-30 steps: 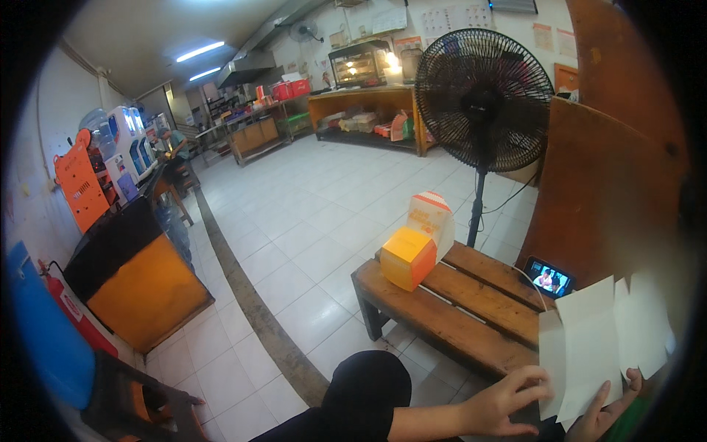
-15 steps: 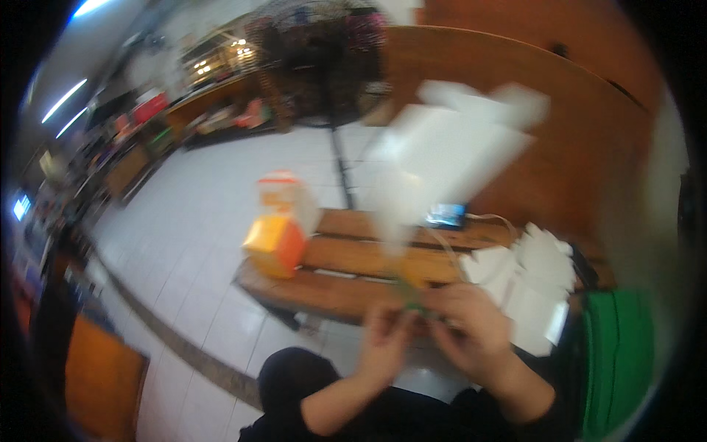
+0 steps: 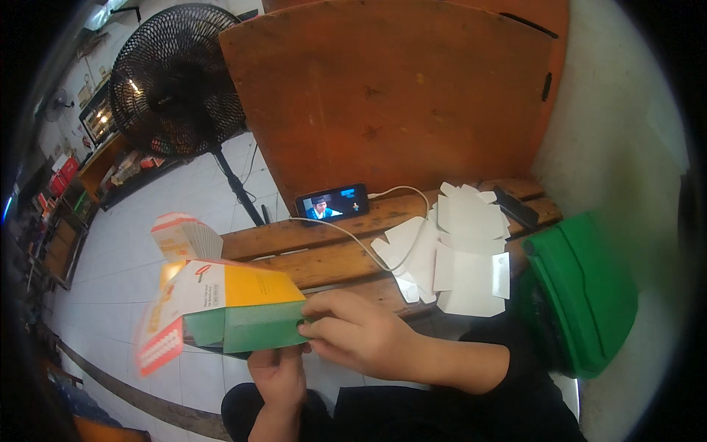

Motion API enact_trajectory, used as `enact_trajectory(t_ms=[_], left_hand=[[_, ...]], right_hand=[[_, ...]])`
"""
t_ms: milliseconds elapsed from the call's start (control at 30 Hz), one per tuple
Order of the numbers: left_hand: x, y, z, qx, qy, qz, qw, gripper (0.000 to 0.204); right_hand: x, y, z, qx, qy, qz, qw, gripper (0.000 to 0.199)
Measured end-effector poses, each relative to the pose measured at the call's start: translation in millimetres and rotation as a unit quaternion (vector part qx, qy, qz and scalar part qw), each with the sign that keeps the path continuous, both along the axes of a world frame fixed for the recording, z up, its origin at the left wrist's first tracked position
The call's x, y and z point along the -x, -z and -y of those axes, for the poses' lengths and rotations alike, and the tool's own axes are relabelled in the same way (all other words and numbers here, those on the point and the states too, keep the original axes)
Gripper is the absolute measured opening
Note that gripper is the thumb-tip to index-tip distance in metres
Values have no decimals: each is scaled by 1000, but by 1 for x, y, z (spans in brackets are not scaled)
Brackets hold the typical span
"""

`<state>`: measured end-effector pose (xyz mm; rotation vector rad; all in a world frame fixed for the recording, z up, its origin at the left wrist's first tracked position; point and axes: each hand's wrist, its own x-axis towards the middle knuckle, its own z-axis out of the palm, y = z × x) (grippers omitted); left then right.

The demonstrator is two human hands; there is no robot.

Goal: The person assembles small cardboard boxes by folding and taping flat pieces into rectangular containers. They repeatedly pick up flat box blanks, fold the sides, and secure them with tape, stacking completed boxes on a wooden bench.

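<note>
Both hands grip one carton: your right hand pinches the near end of the green-and-yellow carton with fingers closed on its edge, and your left hand holds it from below, fingers wrapped up against the underside. You hold the carton in the air in front of you, over the near edge of the table and not resting on it. Going big to small: orange board leaning behind the table, black standing fan on the floor to the left, green bin at your right side, the table itself, then the pile of flat white carton blanks lying spread on its right part. Stack of folded cartons sits at the table's left end, just behind the one in your hands. Phone stands propped near the board, screen lit, with a white cable running across the planks. Progress, as a judgement: this carton looks formed into a tube, with the far-end flaps open and unfolded, so the ends look not yet closed. One small stack looks done, and plenty of flat blanks are left.
</note>
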<state>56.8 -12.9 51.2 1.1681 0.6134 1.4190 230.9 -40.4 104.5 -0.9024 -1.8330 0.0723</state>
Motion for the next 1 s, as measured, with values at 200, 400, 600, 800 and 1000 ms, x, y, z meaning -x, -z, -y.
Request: enact_trajectory(t_ms=[200, 400, 600, 800, 1000], left_hand=[[7, -4, 8, -8, 22, -37, 999, 17], [10, -2, 8, -13, 27, -60, 998, 21], [14, 3, 1, 85, 49, 42, 994, 32], [21, 2, -8, 43, 95, 58, 993, 42], [16, 5, -2, 33, 61, 42, 997, 36]], right_hand=[[3, 1, 8, 115, -45, -128, 984, 12], [9, 13, 8, 230, -124, -264, 929, 10], [10, 12, 5, 156, -80, -147, 973, 16], [3, 8, 5, 233, -113, -176, 950, 15], [-1, 5, 6, 209, -120, -173, 955, 7]])
